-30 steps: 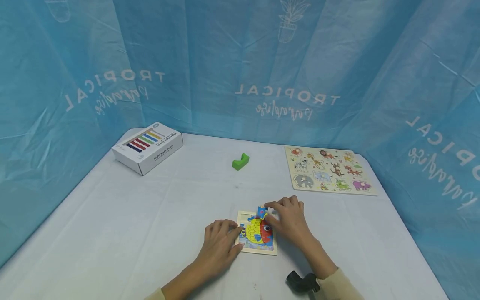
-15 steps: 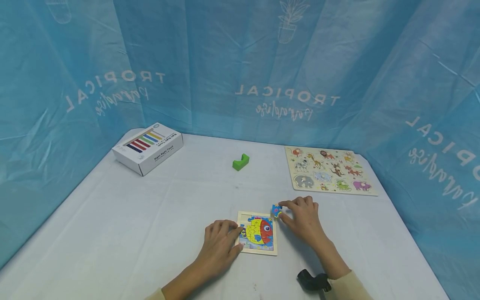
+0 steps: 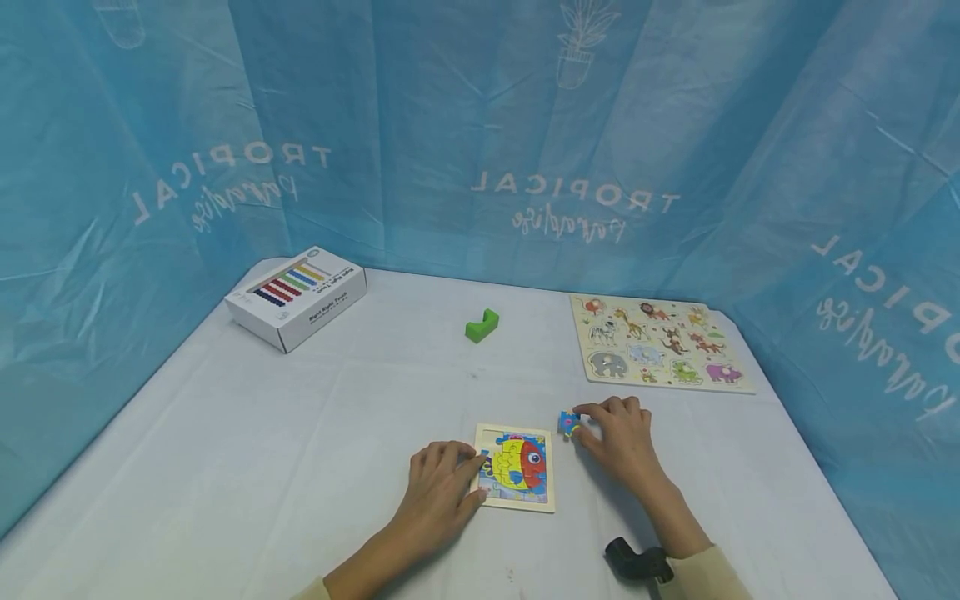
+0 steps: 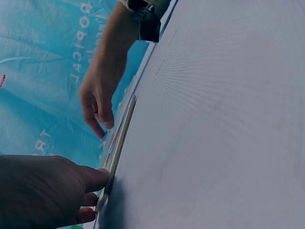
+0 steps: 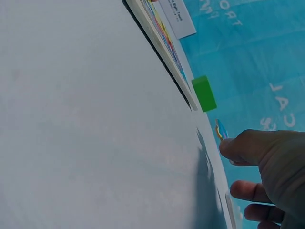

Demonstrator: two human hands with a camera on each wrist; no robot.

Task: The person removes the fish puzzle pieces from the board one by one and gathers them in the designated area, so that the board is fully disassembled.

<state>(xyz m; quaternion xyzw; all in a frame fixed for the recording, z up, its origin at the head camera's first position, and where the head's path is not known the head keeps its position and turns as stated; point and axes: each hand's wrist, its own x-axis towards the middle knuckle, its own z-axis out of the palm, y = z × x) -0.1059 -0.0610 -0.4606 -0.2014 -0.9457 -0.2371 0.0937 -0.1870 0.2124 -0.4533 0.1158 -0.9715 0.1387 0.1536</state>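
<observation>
A small wooden jigsaw puzzle (image 3: 515, 468) with a yellow and red fish picture lies on the white table, with bare wood showing at its upper left. At its left edge my left hand (image 3: 441, 496) rests, thumb and index finger touching the frame. In the left wrist view that thumb (image 4: 97, 179) presses on the frame's rim. Just right of the puzzle, my right hand (image 3: 621, 437) pinches a blue puzzle piece (image 3: 568, 423) between thumb and index finger. The right wrist view shows the piece (image 5: 220, 130) nearly edge-on, above the tabletop.
Beyond the hands is a green arch-shaped block (image 3: 482, 326). A white toy box (image 3: 297, 297) stands at the back left, and an animal peg puzzle board (image 3: 660, 342) lies at the back right. Blue curtains (image 3: 465, 125) close off the table's far side.
My right hand has carried the blue piece from the puzzle's top edge rightward, off the frame and over the table. The left hand has stayed at the puzzle's left edge.
</observation>
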